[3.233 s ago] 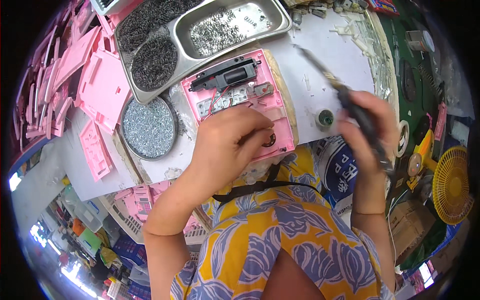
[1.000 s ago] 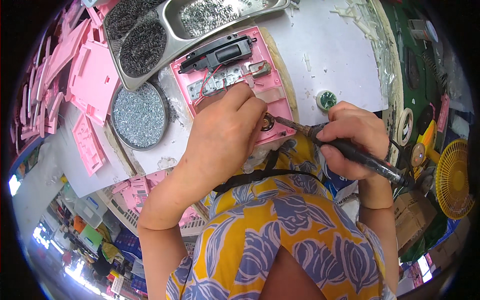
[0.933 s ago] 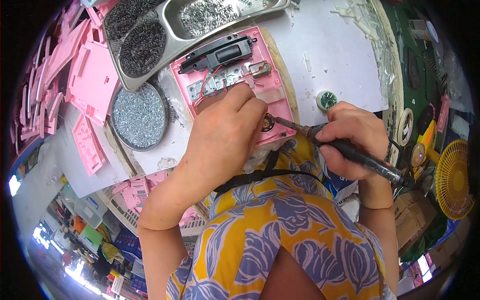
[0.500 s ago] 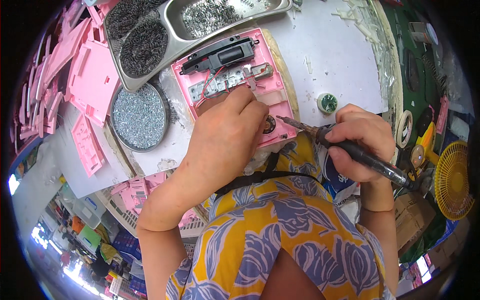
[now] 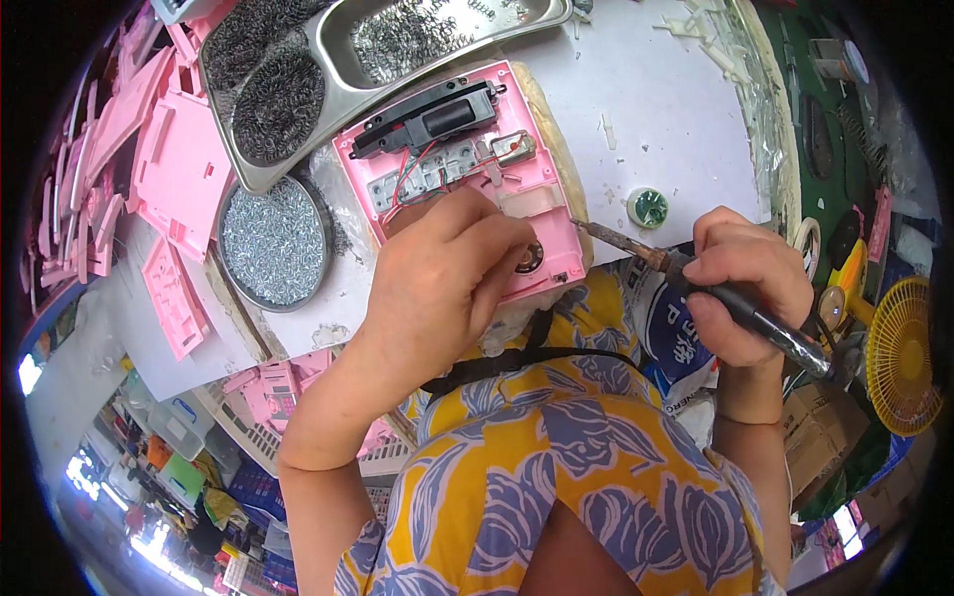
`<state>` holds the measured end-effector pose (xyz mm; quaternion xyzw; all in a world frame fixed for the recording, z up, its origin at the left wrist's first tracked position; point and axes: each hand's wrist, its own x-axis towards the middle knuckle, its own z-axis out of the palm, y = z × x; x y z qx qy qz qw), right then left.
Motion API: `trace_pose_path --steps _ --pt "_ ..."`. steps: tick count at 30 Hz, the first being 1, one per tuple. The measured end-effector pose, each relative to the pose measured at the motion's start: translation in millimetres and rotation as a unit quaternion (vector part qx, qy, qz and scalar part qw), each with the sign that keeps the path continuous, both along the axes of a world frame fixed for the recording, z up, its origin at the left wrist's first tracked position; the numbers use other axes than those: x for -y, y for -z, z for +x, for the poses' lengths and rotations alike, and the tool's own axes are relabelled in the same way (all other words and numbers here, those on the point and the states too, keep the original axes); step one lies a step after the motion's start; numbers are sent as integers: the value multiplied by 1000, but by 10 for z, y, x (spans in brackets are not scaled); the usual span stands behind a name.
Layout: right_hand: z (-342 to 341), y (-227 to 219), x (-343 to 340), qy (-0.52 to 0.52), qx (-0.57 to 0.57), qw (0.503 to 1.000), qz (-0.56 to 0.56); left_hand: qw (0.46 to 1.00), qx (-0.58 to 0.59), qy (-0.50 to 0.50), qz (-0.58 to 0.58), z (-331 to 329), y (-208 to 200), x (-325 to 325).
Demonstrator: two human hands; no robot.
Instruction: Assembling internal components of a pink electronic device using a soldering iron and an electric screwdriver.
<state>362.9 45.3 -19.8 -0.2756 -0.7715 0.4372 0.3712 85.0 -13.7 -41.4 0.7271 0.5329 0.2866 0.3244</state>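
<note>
In front of me lies an open pink plastic housing (image 5: 558, 236), with a black plastic assembly (image 5: 449, 117) across its far end. Below that sit a silvery metal plate (image 5: 397, 186), a small metal motor (image 5: 514, 148) and red and green wires. My left hand (image 5: 429, 273) reaches over the housing, its fingers closed and pinched beside a round black part (image 5: 531, 258); whatever they hold is hidden. My right hand (image 5: 760, 268) grips a soldering iron (image 5: 735, 300) by its black handle. The iron's tip points left, over the right edge of the housing.
A steel compartment tray (image 5: 328, 60) of dark springs stands at the far left, above a round dish (image 5: 326, 260) of small screws. Pink panels (image 5: 184, 159) pile up further left. A small round tub (image 5: 648, 208) sits right of the housing; a yellow fan (image 5: 902, 343) is far right.
My right hand has drawn the soldering iron a little to the right, so its tip is farther from the round black part. My left hand stays pinched over the housing.
</note>
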Motion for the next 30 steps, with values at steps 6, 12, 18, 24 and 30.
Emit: trace_pose_path --steps 6,12,18,24,30 --pt "-39 -10 3 -29 6 1000 3 997 -47 51 22 11 -42 -59" --pt "-100 65 48 -41 20 999 0 995 -78 68 -1 31 -55 -66" --pt "-117 34 31 -51 34 998 -2 989 -115 90 36 24 -20 -73" --pt "-155 32 30 -52 44 998 5 981 -148 120 47 45 -109 -131" --pt "-176 54 44 -43 60 997 10 976 -147 128 93 65 -93 -158"
